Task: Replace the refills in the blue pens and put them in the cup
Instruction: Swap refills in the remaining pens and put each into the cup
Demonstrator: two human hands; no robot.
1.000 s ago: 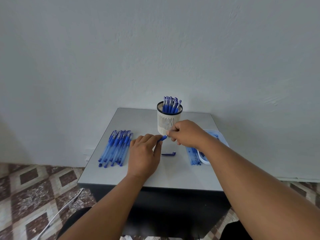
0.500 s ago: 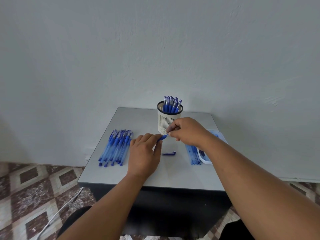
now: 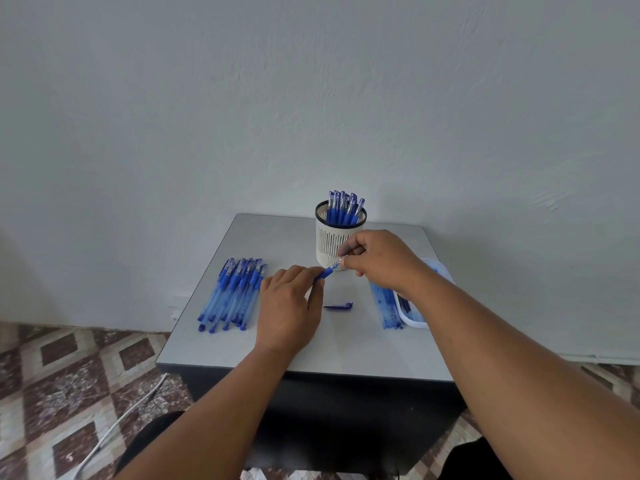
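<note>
You are mid-swap at the grey table (image 3: pixel 263 237): behind your right hand (image 3: pixel 382 261) stands the slotted cup (image 3: pixel 334 244); your left hand (image 3: pixel 289 306) grips the blue pen (image 3: pixel 323 273) while right fingertips pinch its tip. Next, probably draw the refill straight out.

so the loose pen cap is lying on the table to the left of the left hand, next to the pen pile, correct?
Not quite. The head view shows the loose pen cap lying on the table to the right of the left hand, between it and the refills, not beside the pen pile.
</note>
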